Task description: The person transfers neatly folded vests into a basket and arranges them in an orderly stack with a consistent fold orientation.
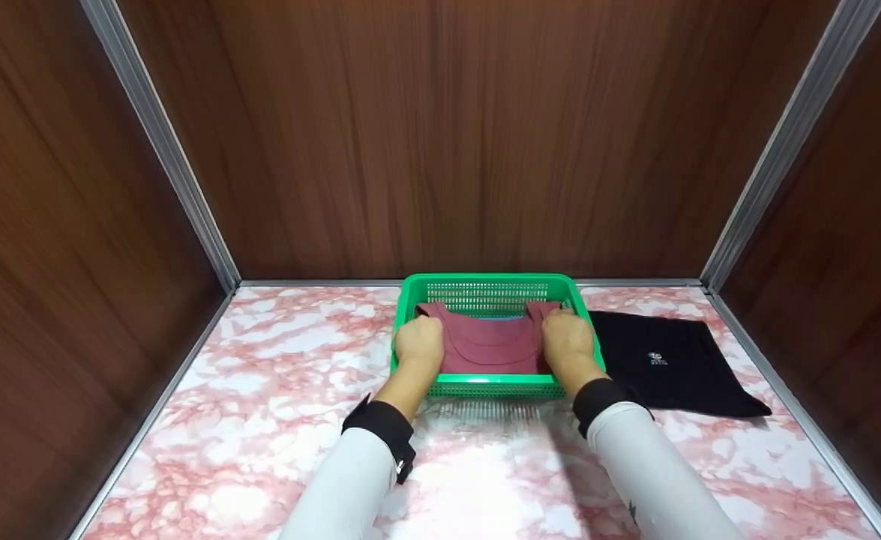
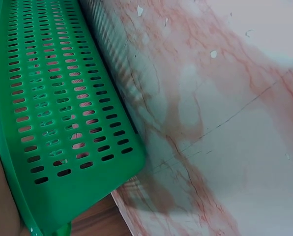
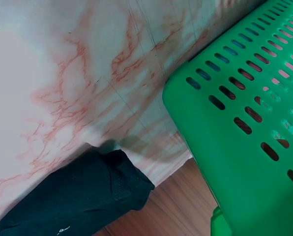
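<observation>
Where three brown wood-grain panels [image 1: 447,142] enclose the workspace, grey metal strips [image 1: 178,150] run along their corners and frame the edge of a marbled desk [image 1: 260,420], white clouded with pinkish red. Light glares off the desk's near middle, between two pale sleeves [image 1: 343,484] and black wristbands [image 1: 388,427].

A green basket [image 1: 492,277] stands near the back panel, and a maroon garment [image 1: 492,349] lies inside it, neckline facing the person. Both hands are curled into fists over the basket's opening: the left hand [image 1: 419,341] grips the garment at one shoulder, the right hand [image 1: 567,337] at the other. The fingertips are hidden. To the basket's right, a black garment [image 1: 665,364] with a small white emblem [image 1: 657,359] lies on the desk.

From the head, a scrap of light blue [image 1: 506,319] shows beyond the neckline; neither wrist view makes it out clearly. The left wrist view instead gives the slotted outer wall of the basket up close, along with fine dark lines across the desk. The right wrist view brings out the folds and thickness of the black garment's end, near a basket corner.
</observation>
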`<act>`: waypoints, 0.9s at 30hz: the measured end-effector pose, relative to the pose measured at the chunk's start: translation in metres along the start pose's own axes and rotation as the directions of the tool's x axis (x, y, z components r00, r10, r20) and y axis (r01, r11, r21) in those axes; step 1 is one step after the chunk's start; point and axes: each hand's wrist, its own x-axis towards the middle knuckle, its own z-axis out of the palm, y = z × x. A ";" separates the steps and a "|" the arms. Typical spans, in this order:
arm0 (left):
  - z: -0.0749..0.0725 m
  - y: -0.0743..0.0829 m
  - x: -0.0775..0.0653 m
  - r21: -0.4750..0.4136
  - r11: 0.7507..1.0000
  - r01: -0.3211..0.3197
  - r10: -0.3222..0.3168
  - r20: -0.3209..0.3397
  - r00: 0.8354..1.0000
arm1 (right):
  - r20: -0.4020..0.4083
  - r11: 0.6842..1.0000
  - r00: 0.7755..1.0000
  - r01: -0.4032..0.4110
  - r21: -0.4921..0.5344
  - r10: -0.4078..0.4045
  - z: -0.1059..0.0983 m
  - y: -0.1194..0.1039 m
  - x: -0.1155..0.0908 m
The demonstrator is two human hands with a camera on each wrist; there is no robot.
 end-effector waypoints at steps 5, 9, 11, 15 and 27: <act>-0.001 0.000 0.000 -0.029 1.000 0.012 -0.012 -0.005 1.000 | -0.028 1.000 1.000 -0.008 0.022 0.008 0.001 0.001 0.000; -0.001 -0.001 -0.001 -0.045 0.999 0.021 -0.022 -0.007 1.000 | -0.047 0.999 0.999 -0.022 0.043 0.024 0.001 0.001 0.001; -0.001 -0.001 -0.001 -0.050 0.999 0.020 -0.020 -0.009 1.000 | -0.047 0.998 0.998 -0.031 0.056 0.034 0.001 0.001 0.001; -0.001 -0.002 -0.001 -0.059 0.998 0.018 -0.019 -0.017 1.000 | -0.055 0.995 0.997 -0.043 0.092 0.048 0.002 0.001 0.002; 0.000 -0.004 -0.002 -0.092 0.996 0.005 -0.010 -0.059 0.998 | -0.061 0.993 0.998 -0.021 0.119 0.029 -0.001 0.006 0.000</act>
